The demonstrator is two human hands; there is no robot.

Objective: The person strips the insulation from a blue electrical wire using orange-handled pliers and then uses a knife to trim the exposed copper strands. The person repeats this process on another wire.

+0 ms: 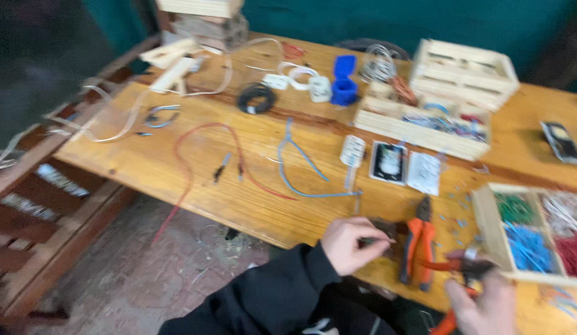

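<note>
Two hands worked at the near edge of the wooden surface [177,161]. The left hand [350,243], coming out of a black sleeve [270,298], had its fingers curled together, pinching a thin dark piece [378,239] too blurred to make out. The right hand [483,301], low at the frame's edge, was closed on the orange handles of a tool [462,273] whose dark head pointed up beside a partitioned tray [483,226]. That tray held green, blue, red and pale bits of wire in separate compartments. Between the hands lay orange-handled pliers [420,245], flat on the surface. Farther back lay a blue wire [301,167] and a red wire [201,149], the red one trailing over the edge toward the floor. A black coil [257,98], a blue plastic part [345,80] and two slatted wooden crates [449,93] stood near the far side.
</note>
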